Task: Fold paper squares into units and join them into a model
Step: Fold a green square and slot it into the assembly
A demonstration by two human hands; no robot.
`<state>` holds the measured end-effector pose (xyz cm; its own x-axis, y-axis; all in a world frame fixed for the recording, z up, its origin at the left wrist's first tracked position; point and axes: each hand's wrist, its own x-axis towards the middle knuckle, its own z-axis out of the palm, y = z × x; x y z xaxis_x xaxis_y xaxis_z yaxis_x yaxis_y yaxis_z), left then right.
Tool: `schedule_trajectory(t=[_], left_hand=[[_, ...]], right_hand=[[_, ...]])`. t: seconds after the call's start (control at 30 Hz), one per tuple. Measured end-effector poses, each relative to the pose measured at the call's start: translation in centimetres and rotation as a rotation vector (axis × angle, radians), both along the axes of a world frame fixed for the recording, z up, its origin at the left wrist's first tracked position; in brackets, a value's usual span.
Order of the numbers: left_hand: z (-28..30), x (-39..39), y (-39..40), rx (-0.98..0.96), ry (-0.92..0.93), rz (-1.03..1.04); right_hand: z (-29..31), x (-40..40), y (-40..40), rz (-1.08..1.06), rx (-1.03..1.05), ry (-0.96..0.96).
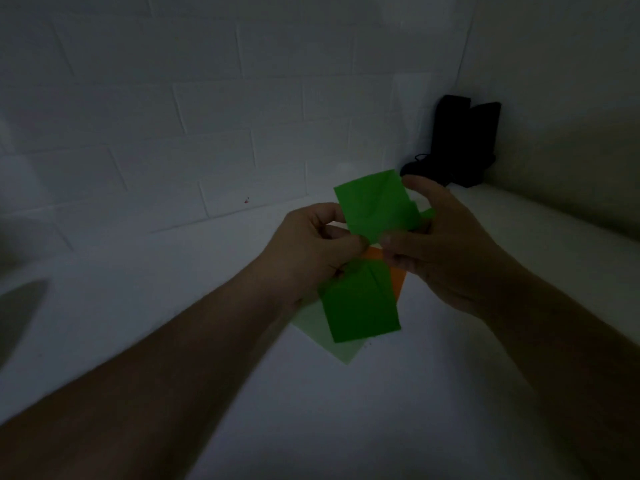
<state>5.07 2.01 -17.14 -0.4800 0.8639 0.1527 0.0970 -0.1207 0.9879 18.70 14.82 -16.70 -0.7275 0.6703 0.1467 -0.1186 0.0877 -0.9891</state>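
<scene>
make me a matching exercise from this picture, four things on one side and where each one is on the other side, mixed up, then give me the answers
Things
1. bright green folded paper
2. orange paper
3. pale green sheet
4. black object

Places
A. in the far corner by the walls
B. lowest, under the dark green piece
C. held up between both hands
D. peeking out below the right hand

Pairs: 1-C, 2-D, 3-B, 4-A

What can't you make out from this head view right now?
- How the upper green unit and lower green unit join: hidden by the left hand and right hand.
- Orange paper, pale green sheet: mostly covered by the lower unit.
- Black object in the corner: too dark to identify.
</scene>
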Motion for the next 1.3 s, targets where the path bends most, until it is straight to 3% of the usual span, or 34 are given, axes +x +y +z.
schedule_trajectory(t=[0.93,1.3], left_hand=[[0.2,-1.4,-0.2,-0.076,0.097,0.096],[-0.1,-1.2,-0.1,-0.09,0.044,0.043]], right_hand=[[0.5,0.5,1.1,-0.024,-0.086,0.055],[0.2,0.8,0.7,0.01,0.107,-0.062]])
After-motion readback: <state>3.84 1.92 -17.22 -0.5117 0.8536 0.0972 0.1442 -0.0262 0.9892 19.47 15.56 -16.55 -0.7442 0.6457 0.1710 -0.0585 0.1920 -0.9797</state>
